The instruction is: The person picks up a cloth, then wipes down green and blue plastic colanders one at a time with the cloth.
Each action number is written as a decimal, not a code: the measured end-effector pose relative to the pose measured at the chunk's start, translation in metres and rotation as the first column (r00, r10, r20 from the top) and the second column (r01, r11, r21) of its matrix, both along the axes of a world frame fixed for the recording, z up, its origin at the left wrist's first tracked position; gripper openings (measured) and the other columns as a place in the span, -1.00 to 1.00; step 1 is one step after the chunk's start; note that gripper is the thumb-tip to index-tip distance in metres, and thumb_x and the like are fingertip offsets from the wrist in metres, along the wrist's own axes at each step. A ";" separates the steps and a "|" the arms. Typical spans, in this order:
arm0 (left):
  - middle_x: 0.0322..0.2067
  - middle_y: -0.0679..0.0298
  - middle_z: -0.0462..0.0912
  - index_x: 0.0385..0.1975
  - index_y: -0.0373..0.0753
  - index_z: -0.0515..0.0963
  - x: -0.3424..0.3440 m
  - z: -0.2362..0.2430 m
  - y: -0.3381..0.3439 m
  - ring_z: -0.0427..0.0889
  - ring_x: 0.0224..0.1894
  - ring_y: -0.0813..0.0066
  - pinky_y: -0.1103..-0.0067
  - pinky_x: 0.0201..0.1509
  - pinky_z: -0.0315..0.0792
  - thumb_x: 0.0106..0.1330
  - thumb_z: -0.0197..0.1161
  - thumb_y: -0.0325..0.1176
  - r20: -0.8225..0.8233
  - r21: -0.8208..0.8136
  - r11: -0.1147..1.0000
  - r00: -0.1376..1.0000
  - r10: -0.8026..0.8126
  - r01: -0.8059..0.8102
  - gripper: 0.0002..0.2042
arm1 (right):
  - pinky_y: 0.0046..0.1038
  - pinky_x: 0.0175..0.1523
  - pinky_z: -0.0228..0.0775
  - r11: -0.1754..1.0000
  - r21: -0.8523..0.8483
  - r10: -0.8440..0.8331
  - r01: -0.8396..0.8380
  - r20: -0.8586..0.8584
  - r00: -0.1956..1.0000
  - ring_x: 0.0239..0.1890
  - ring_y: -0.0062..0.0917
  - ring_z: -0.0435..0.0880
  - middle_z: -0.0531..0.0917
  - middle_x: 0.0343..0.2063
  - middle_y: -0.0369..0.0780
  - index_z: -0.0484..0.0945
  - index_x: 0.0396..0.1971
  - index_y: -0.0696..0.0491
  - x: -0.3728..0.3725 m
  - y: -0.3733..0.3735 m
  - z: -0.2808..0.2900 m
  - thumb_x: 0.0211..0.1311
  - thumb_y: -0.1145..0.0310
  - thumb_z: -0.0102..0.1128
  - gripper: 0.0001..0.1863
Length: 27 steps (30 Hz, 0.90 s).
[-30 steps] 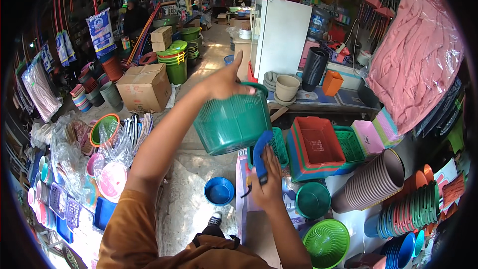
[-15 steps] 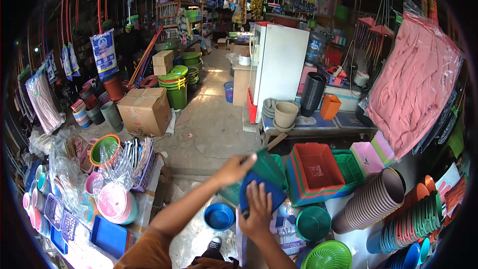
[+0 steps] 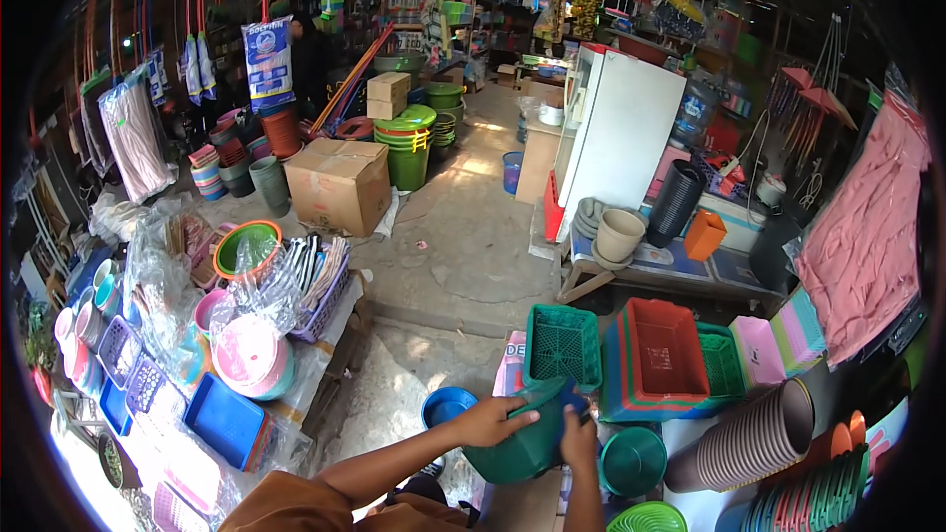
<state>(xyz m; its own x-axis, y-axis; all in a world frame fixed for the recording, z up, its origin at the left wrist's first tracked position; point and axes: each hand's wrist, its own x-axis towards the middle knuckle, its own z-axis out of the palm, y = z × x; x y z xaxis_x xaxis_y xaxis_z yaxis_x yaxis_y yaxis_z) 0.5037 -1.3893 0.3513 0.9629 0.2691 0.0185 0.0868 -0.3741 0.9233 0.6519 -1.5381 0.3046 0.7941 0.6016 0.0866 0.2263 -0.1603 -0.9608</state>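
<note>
My left hand (image 3: 490, 423) grips a dark green plastic basket (image 3: 514, 456) low in front of me, fingers closed on its rim, the basket tilted. My right hand (image 3: 578, 441) is closed on a blue cloth (image 3: 569, 398) against the basket's right side; part of the cloth is hidden. Just beyond stands another green mesh basket (image 3: 562, 343), beside a stack of coloured trays with red on top (image 3: 662, 345). A round green basin (image 3: 632, 463) sits right of my hands, and a blue basin (image 3: 441, 404) is on the ground behind the held basket.
Plastic baskets and trays (image 3: 222, 419) cover the left table. A cardboard box (image 3: 335, 192), green bins (image 3: 407, 153) and a white fridge (image 3: 621, 138) border the concrete aisle (image 3: 453, 266). Stacked brown pots (image 3: 739, 448) lie at right. A dark-clothed person (image 3: 310, 59) stands at back left.
The held basket has come down from chest height to low in front of me, with both hands and the blue cloth moving along. The view has swung slightly left.
</note>
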 end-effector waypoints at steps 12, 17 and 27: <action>-0.33 0.19 0.65 -0.07 -0.42 0.52 0.021 -0.034 -0.014 0.56 -0.28 0.52 0.55 -0.19 0.47 0.44 0.05 -0.01 -0.047 -0.354 0.832 0.897 0.440 -0.427 -0.52 | 0.12 0.37 -0.11 0.938 -0.346 0.239 -0.010 0.624 0.744 0.38 -0.04 0.15 0.22 0.35 -0.03 0.24 0.30 0.13 -0.101 -0.011 0.018 0.18 0.17 0.08 -0.31; -0.13 0.15 0.61 0.03 -0.31 0.43 0.040 -0.039 -0.007 0.60 -0.12 0.34 0.37 0.02 0.50 0.48 0.00 -0.10 -0.219 -0.883 0.273 0.851 0.478 -0.381 -0.62 | 0.27 0.38 -0.41 0.950 -0.179 -0.035 0.254 0.750 0.660 0.43 0.09 -0.05 0.06 0.36 0.17 0.11 0.34 0.24 -0.124 -0.048 -0.073 0.13 0.17 0.13 -0.19; -0.07 0.11 0.61 0.07 -0.31 0.44 0.011 -0.063 -0.012 0.64 -0.08 0.25 0.28 0.09 0.51 0.44 0.01 0.00 -0.273 -0.921 0.265 0.958 0.083 -0.285 -0.53 | -0.42 0.11 0.40 0.716 0.366 -0.056 0.594 -0.818 0.573 -0.01 -0.44 0.57 0.62 -0.06 -0.17 0.48 0.07 0.16 -0.008 -0.137 -0.065 0.38 0.04 0.06 -0.49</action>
<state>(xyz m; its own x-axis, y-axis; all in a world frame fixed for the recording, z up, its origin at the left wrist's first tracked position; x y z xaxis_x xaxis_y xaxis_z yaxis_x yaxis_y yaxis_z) 0.5150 -1.4016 0.2879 0.8461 0.1685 -0.5056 0.1863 0.7954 0.5768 0.6437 -1.6749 0.2398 0.8609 0.3260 -0.3906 -0.5087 0.5406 -0.6700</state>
